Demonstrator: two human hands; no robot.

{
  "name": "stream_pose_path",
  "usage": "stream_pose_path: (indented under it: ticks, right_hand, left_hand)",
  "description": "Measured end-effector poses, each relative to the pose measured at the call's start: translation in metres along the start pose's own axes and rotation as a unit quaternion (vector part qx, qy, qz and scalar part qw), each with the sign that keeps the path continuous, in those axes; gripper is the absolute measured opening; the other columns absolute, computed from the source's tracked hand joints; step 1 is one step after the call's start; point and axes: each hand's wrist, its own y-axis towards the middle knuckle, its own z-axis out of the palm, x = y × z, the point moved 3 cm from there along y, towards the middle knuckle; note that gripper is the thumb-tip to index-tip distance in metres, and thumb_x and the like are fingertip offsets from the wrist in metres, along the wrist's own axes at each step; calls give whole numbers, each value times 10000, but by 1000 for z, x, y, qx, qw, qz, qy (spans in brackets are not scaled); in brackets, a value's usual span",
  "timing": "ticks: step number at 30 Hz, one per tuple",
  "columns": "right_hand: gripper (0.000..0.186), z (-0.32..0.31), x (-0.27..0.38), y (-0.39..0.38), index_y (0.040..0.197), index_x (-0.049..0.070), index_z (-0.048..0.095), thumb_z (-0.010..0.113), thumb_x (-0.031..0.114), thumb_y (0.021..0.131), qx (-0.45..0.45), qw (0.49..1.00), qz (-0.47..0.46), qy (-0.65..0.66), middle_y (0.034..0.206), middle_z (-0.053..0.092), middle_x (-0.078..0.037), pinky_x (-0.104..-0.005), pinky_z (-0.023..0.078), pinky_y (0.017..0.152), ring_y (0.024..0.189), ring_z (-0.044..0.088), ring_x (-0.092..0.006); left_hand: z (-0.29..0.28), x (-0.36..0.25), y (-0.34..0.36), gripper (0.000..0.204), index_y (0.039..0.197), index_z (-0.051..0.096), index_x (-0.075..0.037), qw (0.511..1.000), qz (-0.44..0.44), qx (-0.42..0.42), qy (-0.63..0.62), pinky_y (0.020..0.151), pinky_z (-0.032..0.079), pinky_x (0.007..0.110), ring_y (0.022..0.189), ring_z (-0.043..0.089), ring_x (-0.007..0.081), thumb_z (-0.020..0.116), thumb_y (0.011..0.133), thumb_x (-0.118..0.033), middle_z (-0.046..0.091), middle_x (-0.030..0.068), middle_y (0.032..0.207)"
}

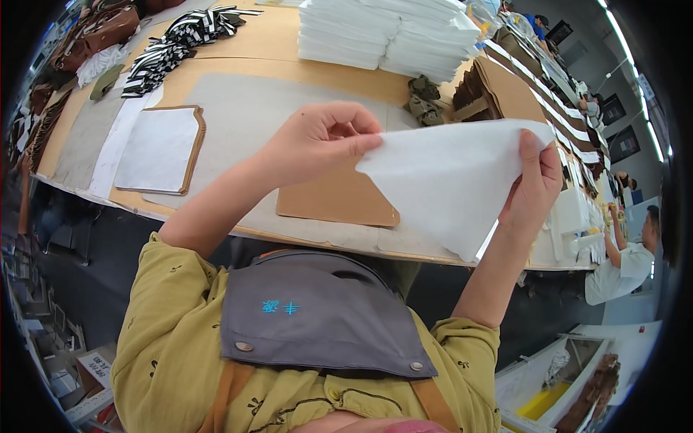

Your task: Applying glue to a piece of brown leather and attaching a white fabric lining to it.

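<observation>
My left hand (336,141) pinches the upper left corner of a thin white sheet (447,180) between thumb and fingers. My right hand (534,173) grips the same sheet by its right side, thumb on the front. The sheet is held up over the table, its lower part hanging at a slant. Under and behind it lies a brown cut piece (332,206), partly hidden by the sheet and my left hand. To the left on the table sits a small stack of white and brown cut pieces (155,148).
The work table (224,65) also holds white stacks (382,36), striped strips (173,47), olive cloth (422,101), tall brown pieces (491,86) and, far left, brown bags (97,36). A co-worker in white (621,267) is at the right. A white bin (556,375) stands lower right.
</observation>
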Motion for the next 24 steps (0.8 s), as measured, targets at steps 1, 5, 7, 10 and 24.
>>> stream_pose_path:
  ticks: [1,5,7,10,24]
  right_hand:
    - [208,0,1,0,1133,-32,688,724,106,981,-1,1000,-1,-2,1004,732,-71,-235,537,769,855,676,-98]
    - [211,6,6,0,1109,-34,702,746,115,967,-6,1000,7,-25,973,739,-73,-227,536,752,824,678,-93]
    - [217,9,9,2,1099,-34,707,756,125,960,-16,999,6,-44,966,741,-75,-226,537,745,816,678,-92]
    - [235,11,20,7,1079,-31,716,782,148,941,-47,993,-6,-106,954,744,-73,-218,538,715,789,679,-87]
    - [289,44,51,-26,1078,4,764,790,16,790,76,894,-341,-279,920,756,-67,-263,531,642,721,672,-135]
  left_hand:
    - [-3,2,1,155,1091,693,-21,999,-27,-18,0,815,519,230,883,623,53,663,1022,-157,690,7,1042]
    - [-12,9,10,172,1080,700,-33,998,11,-52,-29,812,520,218,868,621,51,644,1038,-189,683,-13,979]
    - [-17,16,13,180,1054,700,-43,990,-11,-111,-83,809,528,223,857,629,59,645,1041,-213,673,-24,920]
    - [-21,26,13,254,1025,696,-46,984,-12,-145,-98,794,545,250,828,640,75,596,1069,-275,663,-13,883]
    - [78,44,-13,511,1398,548,-52,859,-253,185,-405,953,552,372,1169,658,217,421,1103,-449,658,118,1285]
